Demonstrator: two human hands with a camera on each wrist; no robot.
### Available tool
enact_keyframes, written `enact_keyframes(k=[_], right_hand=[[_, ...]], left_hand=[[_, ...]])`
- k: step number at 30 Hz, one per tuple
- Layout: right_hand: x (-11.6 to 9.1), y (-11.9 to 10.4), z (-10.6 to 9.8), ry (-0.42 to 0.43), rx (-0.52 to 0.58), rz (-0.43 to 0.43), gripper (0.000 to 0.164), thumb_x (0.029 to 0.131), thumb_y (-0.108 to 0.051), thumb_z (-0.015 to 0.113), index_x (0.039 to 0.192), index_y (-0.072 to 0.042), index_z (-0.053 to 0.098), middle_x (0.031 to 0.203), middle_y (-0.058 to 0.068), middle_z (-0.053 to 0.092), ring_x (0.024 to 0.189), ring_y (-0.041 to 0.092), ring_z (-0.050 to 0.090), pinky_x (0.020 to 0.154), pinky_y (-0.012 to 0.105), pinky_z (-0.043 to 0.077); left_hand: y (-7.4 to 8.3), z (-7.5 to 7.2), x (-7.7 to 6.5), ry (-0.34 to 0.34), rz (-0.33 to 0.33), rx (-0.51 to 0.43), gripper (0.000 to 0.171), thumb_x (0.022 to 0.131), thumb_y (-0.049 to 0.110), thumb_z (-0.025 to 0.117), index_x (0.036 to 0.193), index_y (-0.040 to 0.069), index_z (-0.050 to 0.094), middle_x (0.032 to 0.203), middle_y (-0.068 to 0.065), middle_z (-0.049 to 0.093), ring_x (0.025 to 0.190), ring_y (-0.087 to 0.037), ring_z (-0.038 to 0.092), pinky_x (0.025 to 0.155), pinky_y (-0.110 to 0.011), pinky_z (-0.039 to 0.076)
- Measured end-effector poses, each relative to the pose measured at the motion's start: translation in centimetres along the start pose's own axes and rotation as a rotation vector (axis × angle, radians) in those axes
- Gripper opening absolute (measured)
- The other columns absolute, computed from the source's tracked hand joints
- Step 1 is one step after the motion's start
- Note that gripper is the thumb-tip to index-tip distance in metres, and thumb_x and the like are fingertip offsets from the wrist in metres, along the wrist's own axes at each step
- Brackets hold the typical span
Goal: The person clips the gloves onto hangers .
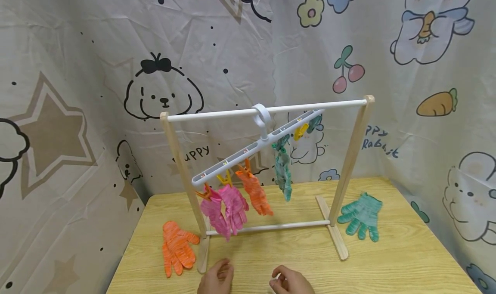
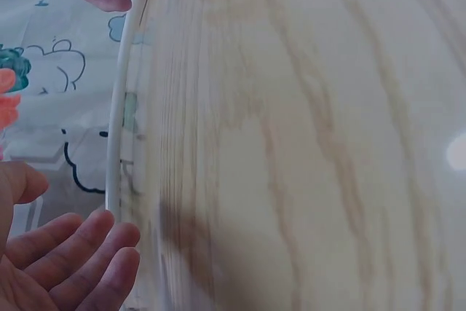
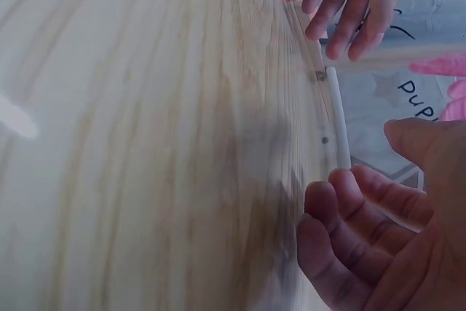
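Note:
Near the front of the table, my left hand point(image 1: 217, 277) and right hand point(image 1: 291, 281) are apart, fingers loosely bent, holding nothing. Both wrist views show the same loose left fingers point(image 2: 80, 260) and right fingers point(image 3: 349, 223). Beyond them a grey hanger bar point(image 1: 236, 157) hangs by its hook from a wooden stand. Pink gloves point(image 1: 234, 205) hang at its near left end, beside an orange glove point(image 1: 255, 193). A green glove point(image 1: 283, 171) hangs past the middle. An orange glove point(image 1: 178, 247) lies left of the stand, a green glove point(image 1: 362, 216) right of it.
The stand has a white top rod point(image 1: 213, 115), a lower rod point(image 1: 286, 226) and wooden feet, the right foot point(image 1: 338, 242) reaching toward the front. A yellow clip point(image 1: 300, 131) sits on the hanger's far half. Printed curtains point(image 1: 240, 48) enclose the table point(image 1: 255, 264).

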State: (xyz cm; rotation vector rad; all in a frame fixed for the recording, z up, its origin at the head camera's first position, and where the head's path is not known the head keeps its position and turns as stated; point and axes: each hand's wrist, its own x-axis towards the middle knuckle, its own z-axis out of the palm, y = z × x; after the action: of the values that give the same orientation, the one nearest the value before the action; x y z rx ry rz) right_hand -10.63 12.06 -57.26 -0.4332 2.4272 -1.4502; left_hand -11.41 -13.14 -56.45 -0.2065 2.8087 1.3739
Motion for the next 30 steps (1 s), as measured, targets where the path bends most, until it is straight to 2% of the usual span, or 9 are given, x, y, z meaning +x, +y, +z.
enact_keyframes(k=[6,10,21,25,30], right_hand=[[0.3,-0.4,0.7,-0.016,0.025,0.001,0.018,0.099,-0.025,0.062,0.101,-0.007,0.064,0.072,-0.012,0.055,0.053,-0.002,0.044,0.05,0.018,0.035],[0.5,-0.5,1.3,-0.009,0.021,-0.04,0.017,0.098,-0.023,0.062,0.1,-0.006,0.064,0.07,-0.014,0.055,0.054,-0.004,0.046,0.051,0.018,0.038],[1.0,-0.3,2.7,0.047,-0.08,-0.126,0.018,0.092,-0.024,0.067,0.096,-0.007,0.063,0.069,-0.015,0.059,0.057,-0.009,0.043,0.053,0.018,0.038],[1.1,-0.3,3.1,0.063,-0.107,-0.128,0.018,0.092,-0.025,0.067,0.096,-0.008,0.063,0.068,-0.016,0.057,0.056,-0.01,0.042,0.052,0.018,0.037],[1.3,-0.7,3.2,0.074,-0.127,-0.138,0.018,0.091,-0.026,0.068,0.095,-0.009,0.063,0.068,-0.019,0.056,0.055,-0.01,0.041,0.053,0.017,0.037]], left_hand=[[-0.4,-0.2,-0.2,0.061,-0.017,0.009,0.032,0.095,0.029,0.067,0.118,0.007,0.073,0.101,-0.004,0.078,0.083,-0.013,0.073,0.073,-0.029,0.058],[-0.6,-0.6,-0.2,0.105,-0.023,0.038,0.029,0.095,0.028,0.067,0.115,0.008,0.074,0.098,-0.001,0.078,0.08,-0.009,0.07,0.072,-0.027,0.055],[-1.1,-2.0,0.3,0.111,-0.104,0.07,0.035,0.097,0.033,0.063,0.119,0.008,0.071,0.106,-0.006,0.077,0.093,-0.024,0.072,0.078,-0.043,0.058],[-1.2,-2.5,0.4,0.129,-0.122,0.078,0.034,0.097,0.034,0.062,0.119,0.01,0.072,0.108,-0.008,0.077,0.091,-0.024,0.073,0.077,-0.043,0.058],[-1.2,-3.2,0.7,0.121,-0.193,0.067,0.038,0.097,0.038,0.062,0.121,0.01,0.071,0.109,-0.009,0.076,0.083,-0.021,0.073,0.074,-0.043,0.056]])
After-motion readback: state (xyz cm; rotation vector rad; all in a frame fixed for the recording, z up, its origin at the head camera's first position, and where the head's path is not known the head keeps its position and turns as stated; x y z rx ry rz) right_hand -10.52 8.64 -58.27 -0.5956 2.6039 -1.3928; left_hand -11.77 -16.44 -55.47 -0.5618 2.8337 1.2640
